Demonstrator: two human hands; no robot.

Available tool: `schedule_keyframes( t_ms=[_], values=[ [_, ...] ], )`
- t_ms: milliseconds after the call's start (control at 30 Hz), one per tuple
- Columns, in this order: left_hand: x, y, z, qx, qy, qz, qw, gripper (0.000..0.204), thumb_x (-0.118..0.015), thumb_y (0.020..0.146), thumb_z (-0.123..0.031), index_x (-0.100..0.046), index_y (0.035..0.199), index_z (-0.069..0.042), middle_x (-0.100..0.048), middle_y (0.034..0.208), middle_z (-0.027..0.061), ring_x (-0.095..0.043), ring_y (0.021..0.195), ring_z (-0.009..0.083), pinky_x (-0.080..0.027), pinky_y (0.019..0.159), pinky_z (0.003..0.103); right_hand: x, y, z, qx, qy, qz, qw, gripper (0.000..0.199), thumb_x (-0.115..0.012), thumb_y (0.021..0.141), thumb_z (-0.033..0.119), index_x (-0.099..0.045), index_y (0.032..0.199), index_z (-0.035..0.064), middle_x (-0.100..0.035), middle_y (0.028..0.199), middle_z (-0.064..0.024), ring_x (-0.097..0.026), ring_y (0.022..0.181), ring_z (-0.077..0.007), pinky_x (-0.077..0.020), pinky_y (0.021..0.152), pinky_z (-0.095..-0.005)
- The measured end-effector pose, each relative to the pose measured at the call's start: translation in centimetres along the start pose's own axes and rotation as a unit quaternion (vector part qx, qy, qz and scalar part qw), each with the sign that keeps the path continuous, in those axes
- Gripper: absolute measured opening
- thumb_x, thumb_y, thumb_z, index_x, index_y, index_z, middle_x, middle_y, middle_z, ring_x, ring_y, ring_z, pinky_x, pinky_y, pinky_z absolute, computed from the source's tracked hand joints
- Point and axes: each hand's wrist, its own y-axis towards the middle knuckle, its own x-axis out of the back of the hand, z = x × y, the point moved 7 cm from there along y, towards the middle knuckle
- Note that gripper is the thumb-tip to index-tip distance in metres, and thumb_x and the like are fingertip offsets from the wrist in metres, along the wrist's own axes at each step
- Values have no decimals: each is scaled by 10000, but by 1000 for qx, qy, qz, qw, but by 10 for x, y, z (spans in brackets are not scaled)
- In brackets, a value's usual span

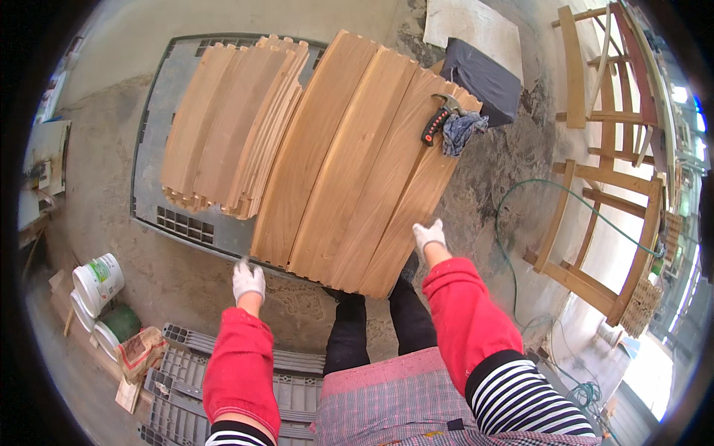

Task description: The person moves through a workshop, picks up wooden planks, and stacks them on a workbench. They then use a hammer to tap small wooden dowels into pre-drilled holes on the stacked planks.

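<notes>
The wide panel [353, 167] is showing smooth wood with flowing grain. To the panel's left, the stacked boards [227, 115] are showing matt wood, and the pallet [152, 167] dull, latticed plastic. On the panel, the hammer [436, 125] is pairing a metal head with a matt handle; the rag [462, 135] is showing crumpled cloth. Around the panel, the floor [476, 195] is looking rough and stained; to its lower left, the bucket [93, 291] is showing smooth plastic.

Left head fisheye, facing steeply down.
Wearer's checked apron [394, 401] at bottom edge; wooden planks [353, 160] near, mid-frame; concrete floor [100, 141] around.
</notes>
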Motion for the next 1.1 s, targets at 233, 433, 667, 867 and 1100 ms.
schedule_keyframes(
  t_ms=[233,433,667,867,1100],
  values=[
    [-28,73,-2,36,22,54,998,450,-507,886,-259,-449,1287,-66,-522,1222,237,-530,1096,386,-438,916,438,-70,-25,-35,5,233,57,971,674,-610,804,101,-285,1385,-7,-458,1344,-186,-473,1218,-289,-379,999,-331],
    [-14,73,-39,19,148,68,986,372,-519,894,-271,-507,1197,-55,-598,1098,225,-573,1022,383,-459,873,446,-55,-28,-35,-28,293,27,955,492,-638,801,74,-420,1239,14,-571,1122,-136,-549,984,-234,-446,861,-334],
    [0,75,-38,12,117,102,988,581,-612,826,-434,-519,1190,10,-568,1158,258,-543,1086,388,-438,920,426,-39,-54,-16,-8,315,-29,949,508,-661,799,88,-401,1232,26,-566,1109,-125,-560,944,-223,-453,839,-338],
    [0,59,-40,-47,115,94,988,614,-657,782,-460,-555,1149,22,-544,1185,256,-520,1105,384,-403,958,410,-46,-69,12,153,266,27,951,473,-659,792,253,-532,1153,-24,-569,1147,-222,-581,1031,-325,-456,874,-361],
    [22,-21,-106,-164,44,20,985,468,-665,789,-392,-594,1060,-17,-556,1183,185,-551,1052,355,-450,881,401,-4,-84,3,223,244,-87,940,392,-612,806,266,-555,1053,-32,-559,1003,-214,-560,957,-356,-448,842,-378]
  ],
)
